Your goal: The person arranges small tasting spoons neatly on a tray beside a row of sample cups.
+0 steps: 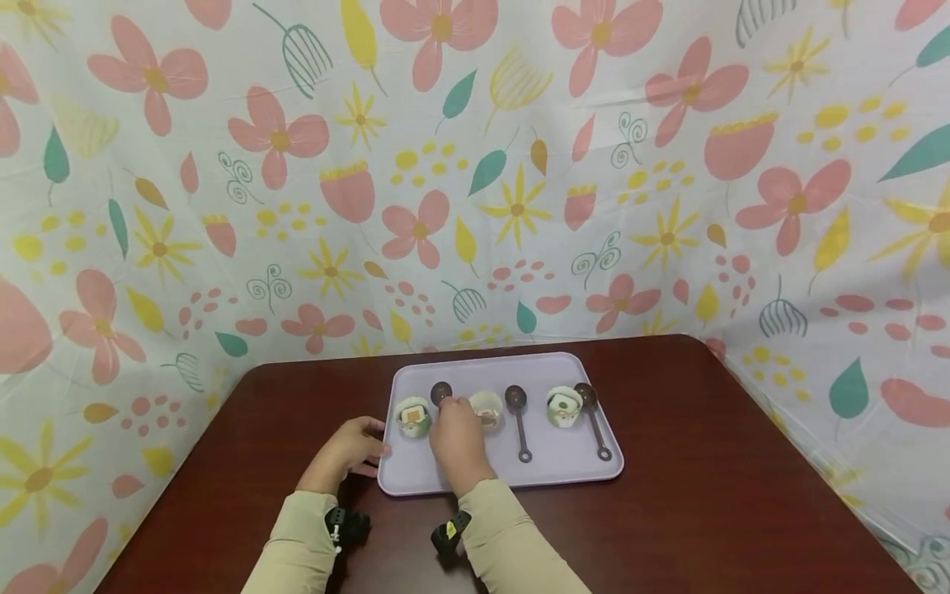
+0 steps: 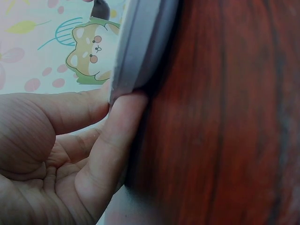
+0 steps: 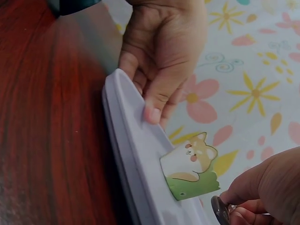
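A pale lilac tray lies on the table, carrying small paper cups and dark scoop spoons. My left hand pinches the tray's left rim, thumb on top and a finger beneath, as the left wrist view shows. My right hand is over the tray, its fingers pinching the leftmost dark scoop spoon; the hand hides its handle. In the right wrist view a dark round part of that spoon shows at the fingertips. Beside it stand the left cup, printed with a dog, and the middle cup, partly behind the hand.
A second scoop spoon lies right of the middle cup. Farther right are another cup with a white piece inside and a third scoop spoon. The dark red wooden table ends at a flowered cloth behind.
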Available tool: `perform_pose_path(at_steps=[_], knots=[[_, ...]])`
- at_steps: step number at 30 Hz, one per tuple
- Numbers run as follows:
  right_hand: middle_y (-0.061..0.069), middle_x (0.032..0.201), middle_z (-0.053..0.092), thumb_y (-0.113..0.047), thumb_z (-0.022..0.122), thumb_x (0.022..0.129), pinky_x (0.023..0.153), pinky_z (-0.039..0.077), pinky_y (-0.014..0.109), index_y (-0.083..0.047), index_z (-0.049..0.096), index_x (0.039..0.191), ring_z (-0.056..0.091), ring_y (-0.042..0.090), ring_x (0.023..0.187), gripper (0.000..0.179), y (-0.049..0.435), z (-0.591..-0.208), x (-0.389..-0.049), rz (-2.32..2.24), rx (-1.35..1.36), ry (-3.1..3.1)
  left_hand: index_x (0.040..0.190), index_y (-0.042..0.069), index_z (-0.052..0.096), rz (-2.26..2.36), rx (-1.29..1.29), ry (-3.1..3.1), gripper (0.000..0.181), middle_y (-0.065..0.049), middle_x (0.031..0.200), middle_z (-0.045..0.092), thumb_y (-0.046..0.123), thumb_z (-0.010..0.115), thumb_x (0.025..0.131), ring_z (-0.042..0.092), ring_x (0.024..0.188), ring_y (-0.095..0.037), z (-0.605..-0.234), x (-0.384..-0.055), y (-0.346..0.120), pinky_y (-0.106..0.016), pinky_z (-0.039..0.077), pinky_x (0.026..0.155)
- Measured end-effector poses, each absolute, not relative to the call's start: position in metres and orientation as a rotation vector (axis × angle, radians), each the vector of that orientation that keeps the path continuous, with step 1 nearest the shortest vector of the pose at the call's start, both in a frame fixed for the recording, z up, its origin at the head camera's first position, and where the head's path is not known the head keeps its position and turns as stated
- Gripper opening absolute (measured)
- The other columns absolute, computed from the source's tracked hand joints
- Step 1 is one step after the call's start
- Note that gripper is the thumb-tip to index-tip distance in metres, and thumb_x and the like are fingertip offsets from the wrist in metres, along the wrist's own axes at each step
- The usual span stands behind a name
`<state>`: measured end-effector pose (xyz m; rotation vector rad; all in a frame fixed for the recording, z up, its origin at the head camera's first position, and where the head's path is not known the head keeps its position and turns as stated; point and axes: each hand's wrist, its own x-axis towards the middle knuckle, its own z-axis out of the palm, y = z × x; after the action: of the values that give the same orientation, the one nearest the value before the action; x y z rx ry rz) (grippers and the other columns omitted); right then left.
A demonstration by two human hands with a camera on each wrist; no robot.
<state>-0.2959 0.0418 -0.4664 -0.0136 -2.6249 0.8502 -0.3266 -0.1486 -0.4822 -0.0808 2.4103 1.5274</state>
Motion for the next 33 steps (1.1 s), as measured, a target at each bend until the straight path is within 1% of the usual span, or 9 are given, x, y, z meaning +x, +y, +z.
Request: perform_pose_path(at_steps=[10, 15, 29, 33], knots=[[0.016, 0.088, 0.062, -0.004, 0.069, 0.089, 0.067, 0.059, 0.043, 0.005, 0.07, 0.096, 0.068, 0.031, 0.076, 0.012, 0.038, -0.475, -0.3, 0.806, 0.016, -2.64, 0.133, -0.008, 0.051, 1.535, -0.076, 2.409, 0.05, -0.021, 0.096, 0.064, -0.007, 0.072, 0.087, 0.067, 0.078, -0.028, -0.479, -0.328, -0.148, -0.043, 0.062, 0.062], [0.016, 0.087, 0.062, -0.003, 0.07, 0.088, 0.066, 0.06, 0.042, 0.006, 0.07, 0.096, 0.068, 0.031, 0.076, 0.012, 0.037, -0.478, -0.302, 0.78, 0.018, -2.647, 0.133, -0.009, 0.051, 1.533, -0.075, 2.402, 0.05, -0.021, 0.096, 0.064, -0.007, 0.071, 0.087, 0.066, 0.079, -0.028, -0.477, -0.328, -0.147, -0.043, 0.062, 0.063], [0.019, 0.093, 0.062, -0.001, 0.07, 0.087, 0.069, 0.06, 0.043, 0.005, 0.068, 0.104, 0.068, 0.033, 0.08, 0.018, 0.036, -0.482, -0.304, 0.835, 0.002, -2.662, 0.132, -0.008, 0.052, 1.539, -0.095, 2.401, 0.048, -0.02, 0.095, 0.065, -0.008, 0.071, 0.088, 0.067, 0.078, -0.028, -0.484, -0.33, -0.148, -0.043, 0.062, 0.063], [0.018, 0.091, 0.062, -0.001, 0.071, 0.087, 0.07, 0.06, 0.042, 0.006, 0.068, 0.103, 0.068, 0.033, 0.08, 0.018, 0.036, -0.486, -0.305, 0.827, 0.003, -2.663, 0.132, -0.008, 0.052, 1.537, -0.092, 2.406, 0.048, -0.02, 0.095, 0.065, -0.008, 0.071, 0.088, 0.068, 0.078, -0.027, -0.486, -0.329, -0.149, -0.043, 0.062, 0.063]])
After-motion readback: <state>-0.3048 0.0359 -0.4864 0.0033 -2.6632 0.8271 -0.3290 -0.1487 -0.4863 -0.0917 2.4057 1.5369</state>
